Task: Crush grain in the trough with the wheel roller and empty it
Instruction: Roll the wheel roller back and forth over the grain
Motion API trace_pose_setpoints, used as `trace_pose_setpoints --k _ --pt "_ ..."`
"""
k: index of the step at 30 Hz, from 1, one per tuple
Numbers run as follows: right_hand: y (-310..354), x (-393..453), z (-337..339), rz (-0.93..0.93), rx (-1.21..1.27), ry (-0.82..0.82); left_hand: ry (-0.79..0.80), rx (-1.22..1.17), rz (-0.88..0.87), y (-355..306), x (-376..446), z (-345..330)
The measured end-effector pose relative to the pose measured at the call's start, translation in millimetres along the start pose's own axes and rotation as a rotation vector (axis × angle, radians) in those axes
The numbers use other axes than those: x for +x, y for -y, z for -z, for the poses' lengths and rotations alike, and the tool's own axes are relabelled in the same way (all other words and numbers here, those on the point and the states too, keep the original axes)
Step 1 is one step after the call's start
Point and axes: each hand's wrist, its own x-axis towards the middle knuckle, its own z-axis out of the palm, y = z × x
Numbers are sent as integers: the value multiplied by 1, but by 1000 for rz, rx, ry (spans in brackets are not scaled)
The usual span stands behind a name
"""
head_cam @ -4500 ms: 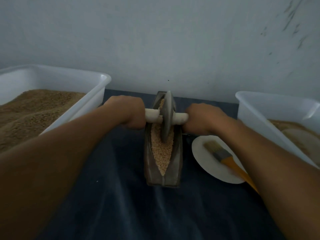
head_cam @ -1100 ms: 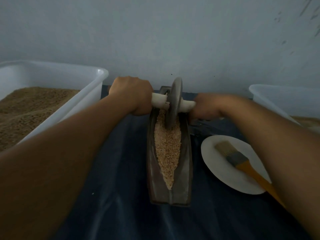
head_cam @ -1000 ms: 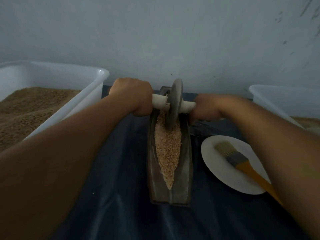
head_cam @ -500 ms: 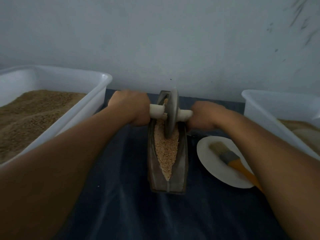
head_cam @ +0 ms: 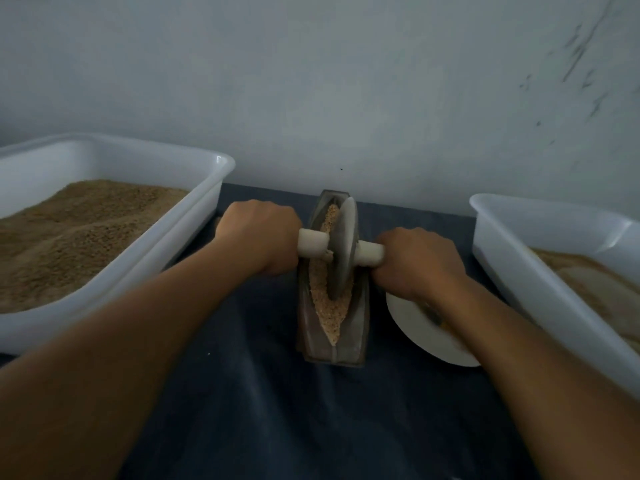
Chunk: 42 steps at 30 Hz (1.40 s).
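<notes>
No readable text or labels anywhere.

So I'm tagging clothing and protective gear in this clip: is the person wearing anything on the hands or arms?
Nothing shows. The left hand and right hand are bare, with no gloves, and no rings are visible. Both forearms are uncovered right to the picture's edge: no sleeve, watch or band in view. Dim light and blur hide finer details.
</notes>
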Motion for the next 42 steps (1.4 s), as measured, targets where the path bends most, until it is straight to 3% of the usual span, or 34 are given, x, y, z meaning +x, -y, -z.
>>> trace_pose_setpoints --k 12,17,21,30,36,42 --pt "8 -42 -15 13 -58 -342 -218 49 42 -13 -35 -3" --pt "7 -36 -13 41 -80 -385 -268 37 65 -12 -36 -12" --pt "2 -19 -11 68 -29 -297 -141 1 62 -7 -20 -7" --pt "-4 12 -21 91 8 -351 112 -72 65 2 28 0" --pt "-13 41 -17 76 -30 -146 361 -90 8 0 57 14" --pt "-21 72 -9 97 40 109 454 -20 -7 -1 73 20"
